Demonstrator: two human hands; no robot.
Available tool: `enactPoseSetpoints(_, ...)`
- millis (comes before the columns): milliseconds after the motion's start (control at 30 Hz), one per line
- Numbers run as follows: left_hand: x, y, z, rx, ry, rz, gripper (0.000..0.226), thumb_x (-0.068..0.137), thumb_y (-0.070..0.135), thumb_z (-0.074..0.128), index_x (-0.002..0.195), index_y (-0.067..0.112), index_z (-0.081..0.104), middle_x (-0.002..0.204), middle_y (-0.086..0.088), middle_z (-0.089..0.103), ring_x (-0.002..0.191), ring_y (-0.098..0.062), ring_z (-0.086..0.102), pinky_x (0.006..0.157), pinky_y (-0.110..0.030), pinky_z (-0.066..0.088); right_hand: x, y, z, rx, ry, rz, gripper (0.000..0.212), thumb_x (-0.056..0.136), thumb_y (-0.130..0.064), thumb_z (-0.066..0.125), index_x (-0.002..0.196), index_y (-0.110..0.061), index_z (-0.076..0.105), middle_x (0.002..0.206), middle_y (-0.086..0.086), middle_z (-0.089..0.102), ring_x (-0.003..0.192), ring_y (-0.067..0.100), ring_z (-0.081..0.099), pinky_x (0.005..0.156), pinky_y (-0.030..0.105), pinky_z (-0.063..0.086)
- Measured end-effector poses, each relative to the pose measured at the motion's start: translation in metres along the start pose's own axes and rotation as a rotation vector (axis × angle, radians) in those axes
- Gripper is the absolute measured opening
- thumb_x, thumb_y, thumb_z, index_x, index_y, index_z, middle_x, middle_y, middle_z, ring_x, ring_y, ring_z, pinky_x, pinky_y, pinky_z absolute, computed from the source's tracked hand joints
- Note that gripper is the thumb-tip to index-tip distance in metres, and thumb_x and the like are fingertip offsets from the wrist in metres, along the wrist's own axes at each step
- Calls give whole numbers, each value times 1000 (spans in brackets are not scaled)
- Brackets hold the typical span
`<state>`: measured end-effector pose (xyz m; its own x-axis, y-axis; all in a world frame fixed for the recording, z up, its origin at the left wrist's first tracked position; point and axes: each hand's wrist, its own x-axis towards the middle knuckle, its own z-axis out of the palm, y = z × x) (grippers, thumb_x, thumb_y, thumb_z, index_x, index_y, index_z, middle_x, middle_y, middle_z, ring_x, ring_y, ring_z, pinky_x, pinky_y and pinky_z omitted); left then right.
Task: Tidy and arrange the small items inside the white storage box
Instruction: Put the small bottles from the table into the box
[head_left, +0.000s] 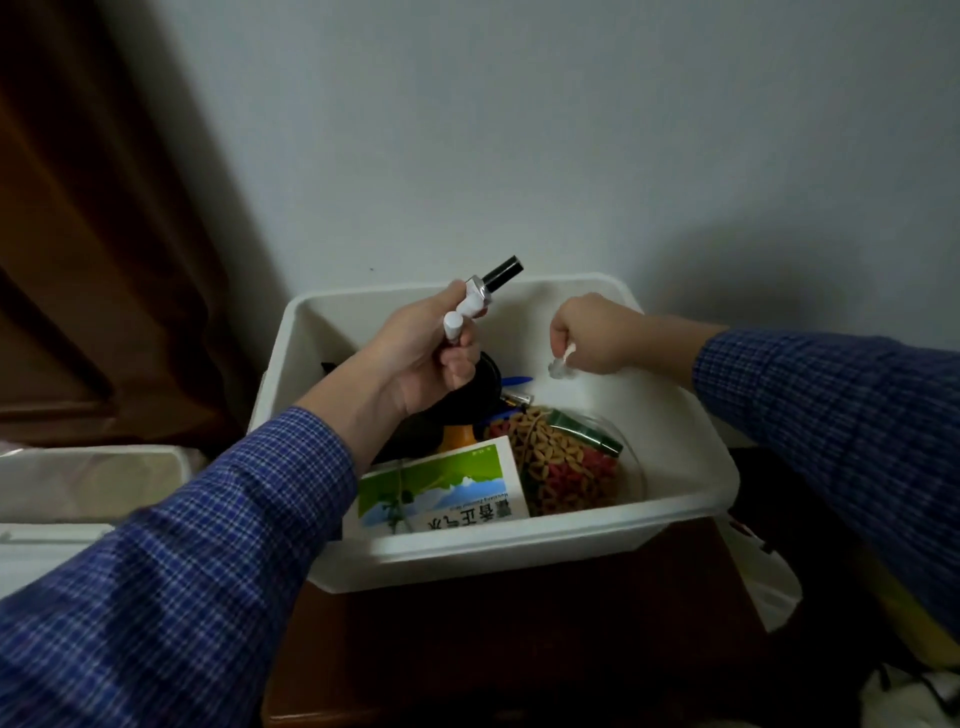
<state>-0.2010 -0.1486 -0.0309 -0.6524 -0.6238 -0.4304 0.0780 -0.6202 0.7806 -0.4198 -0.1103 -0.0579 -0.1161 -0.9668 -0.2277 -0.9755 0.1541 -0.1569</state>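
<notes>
The white storage box (519, 535) stands on a dark wooden surface against the wall. Above its left half, my left hand (421, 353) grips a small bottle with a black cap (493, 280) together with a short white tube (453, 325). Over the box's right side, my right hand (592, 332) pinches a small clear plastic piece (560, 366). Inside lie a green and white carton (441, 491), a clear bag of brown and red pellets (563, 467), a green tube (584, 431), a black round thing (467, 400), an orange item (457, 436) and a blue pen (517, 382).
Another white container (88, 483) sits at the left, beside a brown curtain (93, 234). A white plastic bag (769, 577) and a yellow object (930, 644) are at the right. The grey wall rises right behind the box.
</notes>
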Motion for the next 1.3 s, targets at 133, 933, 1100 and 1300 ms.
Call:
enactPoseSetpoints(133,20,-2,2,-23,-7,-1,34,103,43,44,80,20,53,56,4,32,37,-5,23,33,-15,25,24,2,16,-158,-30,-25,15,82,0,70,96,-3,71,99,11,71,89,26,66,75,32,52)
enactPoseSetpoints(933,22,-5,-7,-35,1,-13,36,103,37,45,75,16,53,58,3,30,37,-6,21,33,-13,21,37,12,46,-543,-28,-93,39,91,3,59,63,-13,36,62,4,45,58,19,49,59,30,42)
enactPoseSetpoints(1100,22,-5,-8,-39,23,-2,37,103,37,45,73,16,54,57,3,32,38,-5,21,34,-13,20,34,12,40,-536,-48,-70,43,82,9,64,60,-13,34,57,2,40,50,13,38,45,24,29)
enactPoseSetpoints(1300,22,-5,-8,-10,48,-7,36,102,38,46,73,18,54,60,4,30,38,-6,21,34,-13,20,34,13,38,-502,13,-85,42,81,15,53,58,-13,32,56,2,36,50,14,35,60,31,41)
